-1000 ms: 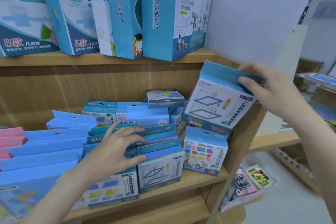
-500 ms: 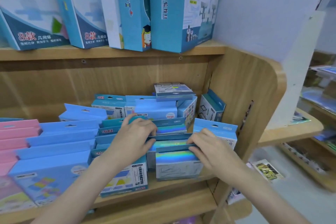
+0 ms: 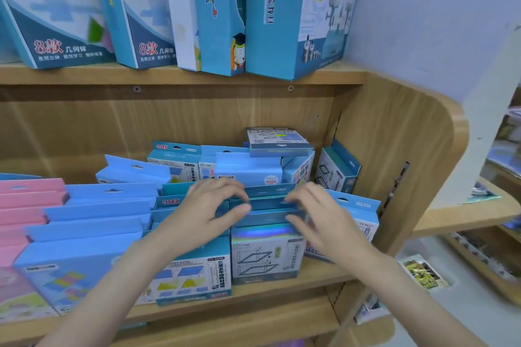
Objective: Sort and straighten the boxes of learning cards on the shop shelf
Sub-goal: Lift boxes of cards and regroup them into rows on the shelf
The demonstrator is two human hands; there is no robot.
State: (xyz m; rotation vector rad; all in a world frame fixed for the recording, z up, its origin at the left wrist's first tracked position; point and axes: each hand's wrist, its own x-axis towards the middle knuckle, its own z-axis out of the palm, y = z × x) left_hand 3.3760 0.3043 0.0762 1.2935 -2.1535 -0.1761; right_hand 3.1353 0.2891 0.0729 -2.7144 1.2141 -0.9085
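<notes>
A row of teal card boxes with shiny rainbow strips (image 3: 265, 251) stands at the middle of the wooden shelf (image 3: 282, 290). My left hand (image 3: 208, 211) curls over the tab tops at the row's left side, thumb in front and fingers behind. My right hand (image 3: 315, 214) does the same at the right side, pinching the tabs; it is slightly blurred. Beside the row stand a box with coloured shapes (image 3: 194, 276) and a light blue box (image 3: 363, 220). At the back, one box lies flat (image 3: 279, 144) on others and one leans tilted (image 3: 338, 169).
Rows of light blue boxes (image 3: 93, 214) and pink boxes (image 3: 25, 205) fill the shelf's left. Tall blue boxes (image 3: 282, 14) stand on the upper shelf. The curved wooden side panel (image 3: 408, 149) closes the right end. More goods lie on shelves at lower right (image 3: 423, 273).
A second ago my right hand held a box up at the right; that box is no longer in it. Both hands now sit on the teal row's tabs, slightly farther back.
</notes>
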